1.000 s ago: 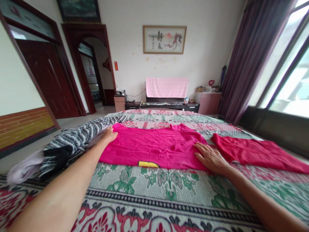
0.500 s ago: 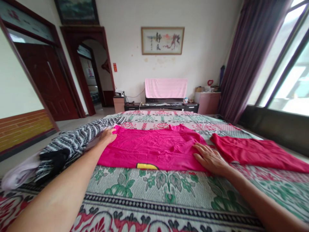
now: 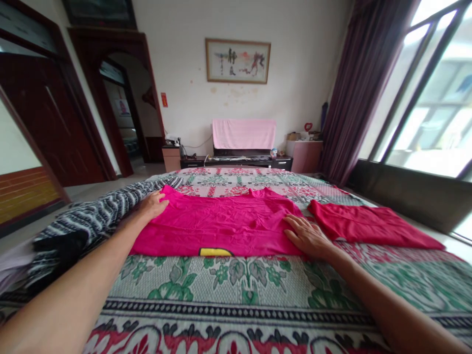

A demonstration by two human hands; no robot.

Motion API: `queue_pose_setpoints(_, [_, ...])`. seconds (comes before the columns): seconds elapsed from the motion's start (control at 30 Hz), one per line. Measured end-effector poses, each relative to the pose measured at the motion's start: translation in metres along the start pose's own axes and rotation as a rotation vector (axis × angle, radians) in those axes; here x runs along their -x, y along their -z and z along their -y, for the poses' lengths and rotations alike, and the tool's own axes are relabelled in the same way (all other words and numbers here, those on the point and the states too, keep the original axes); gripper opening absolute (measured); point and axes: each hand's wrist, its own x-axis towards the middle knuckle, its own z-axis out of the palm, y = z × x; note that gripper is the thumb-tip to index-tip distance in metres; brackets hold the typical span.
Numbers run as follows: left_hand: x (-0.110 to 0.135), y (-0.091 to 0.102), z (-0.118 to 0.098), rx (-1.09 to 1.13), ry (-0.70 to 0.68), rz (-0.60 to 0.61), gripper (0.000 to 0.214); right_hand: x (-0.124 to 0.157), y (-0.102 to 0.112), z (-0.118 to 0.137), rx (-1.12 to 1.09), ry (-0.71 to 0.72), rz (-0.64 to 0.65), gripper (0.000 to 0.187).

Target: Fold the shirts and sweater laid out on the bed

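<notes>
A bright pink garment [image 3: 221, 221], probably a shirt, lies spread and slightly wrinkled, with a yellow patch [image 3: 215, 251] at its near edge. On its left end rests my left hand [image 3: 153, 205], fingers stretched forward and a little apart on the cloth. My right hand [image 3: 308, 237] lies flat with spread fingers on the garment's right end. Right of that hand is a folded red garment [image 3: 376, 223], not touched by it. Beside my left forearm lies a heap of black-and-white patterned clothing [image 3: 99, 209].
Under the clothes is a flowered cover [image 3: 250, 290] in green, red and grey. Beyond its far edge stands a low black cabinet [image 3: 282, 163], with a pink cloth [image 3: 243, 133] draped over something on it. A purple curtain [image 3: 354, 88] hangs beside the window at right.
The view has swung slightly right, so everything sits further left. My left hand now lies with its fingers more extended at the pink garment's left end. The right hand stays flat on it.
</notes>
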Motion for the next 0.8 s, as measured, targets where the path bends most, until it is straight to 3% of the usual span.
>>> queue_pose_setpoints(0.2, [0.025,0.015,0.007,-0.002,-0.019,-0.064,0.037,-0.003,0.001,0.002,0.013,-0.001,0.010,0.057])
queue_pose_setpoints(0.37, [0.025,0.017,-0.006,0.100,-0.019,-0.097,0.036,-0.002,0.002,0.001,0.009,0.007,0.000,0.058])
queue_pose_setpoints(0.5, [0.027,0.028,-0.013,0.290,0.028,-0.042,0.035,-0.002,0.002,0.000,0.004,0.009,0.012,0.058])
queue_pose_setpoints(0.63, [0.045,0.041,-0.004,0.524,0.082,0.017,0.048,-0.005,0.000,-0.002,-0.007,0.008,0.002,0.056])
queue_pose_setpoints(0.8, [0.061,0.035,0.010,0.374,0.154,0.144,0.057,-0.006,-0.003,-0.003,-0.014,0.012,-0.013,0.056])
